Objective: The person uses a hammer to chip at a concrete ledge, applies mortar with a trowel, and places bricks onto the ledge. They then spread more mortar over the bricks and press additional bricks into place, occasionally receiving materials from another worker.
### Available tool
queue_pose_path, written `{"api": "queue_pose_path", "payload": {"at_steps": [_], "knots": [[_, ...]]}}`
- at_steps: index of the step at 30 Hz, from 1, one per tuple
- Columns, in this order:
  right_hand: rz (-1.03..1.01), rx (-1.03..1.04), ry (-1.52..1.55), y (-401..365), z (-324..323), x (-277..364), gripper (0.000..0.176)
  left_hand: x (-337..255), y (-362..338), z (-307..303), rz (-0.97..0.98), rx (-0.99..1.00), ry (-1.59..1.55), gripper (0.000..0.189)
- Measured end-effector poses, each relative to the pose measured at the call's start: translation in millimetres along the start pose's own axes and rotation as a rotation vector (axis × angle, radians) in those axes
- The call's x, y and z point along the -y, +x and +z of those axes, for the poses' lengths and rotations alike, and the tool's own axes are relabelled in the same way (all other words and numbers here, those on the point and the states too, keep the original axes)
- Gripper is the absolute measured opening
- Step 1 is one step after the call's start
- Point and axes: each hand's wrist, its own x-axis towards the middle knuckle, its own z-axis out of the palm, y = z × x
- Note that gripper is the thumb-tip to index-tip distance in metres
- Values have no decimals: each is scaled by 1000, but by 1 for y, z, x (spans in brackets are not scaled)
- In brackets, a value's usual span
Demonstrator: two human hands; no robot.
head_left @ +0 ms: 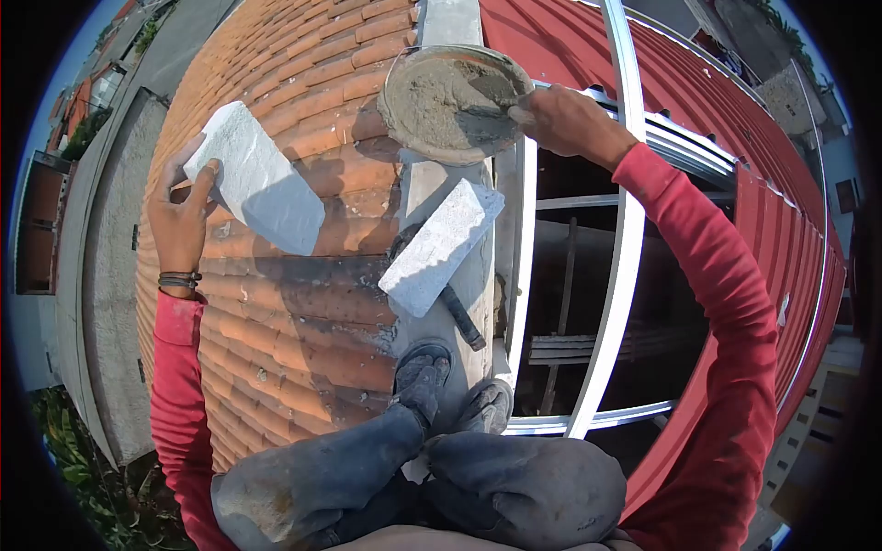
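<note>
My left hand (188, 197) grips a white block (257, 179) by its left end, held above the orange roof tiles. My right hand (556, 119) is closed at the right rim of a round bucket (418, 138) of grey wet mortar, around the handle of a tool whose dark blade (496, 89) lies in the mortar. A second white block (444, 246) rests tilted on the concrete ledge below the bucket. Under it lies a hammer-like tool, its dark handle (462, 317) sticking out toward my feet.
Orange roof tiles (303, 367) slope away at the left. White metal beams (628, 202) cross a dark opening to the right, with red roofing sheets (790, 220) beyond. My shoes stand on the narrow concrete ledge (473, 354). A road runs far below at the left.
</note>
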Motion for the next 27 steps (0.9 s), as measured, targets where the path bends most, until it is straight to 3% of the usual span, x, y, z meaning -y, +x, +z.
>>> {"api": "queue_pose_path", "payload": {"at_steps": [1,3,5,8,9,10,19,21,27], "knots": [[-13,16,-3,3,5,0,29,16,-16,1,-21,-4,-3,34],[168,69,237,8,19,3,32,36,-40,-3,-176,97,-76,35],[339,134,378,20,19,20,38,47,-50,0,-204,97,-64,35],[329,86,639,13,43,5,39,53,-48,1,-195,103,-49,36],[444,56,852,-2,30,16,38,55,-49,5,-159,95,-50,36],[557,24,1063,-15,22,25,38,43,-48,6,-259,97,-91,36],[635,-159,1218,-57,26,55,45,28,-33,39,-137,71,-119,39],[568,-164,1258,-65,16,57,45,22,-31,49,-118,100,-133,40],[532,-294,1168,-116,-23,73,39,11,-38,73,-232,148,-262,41]]}}
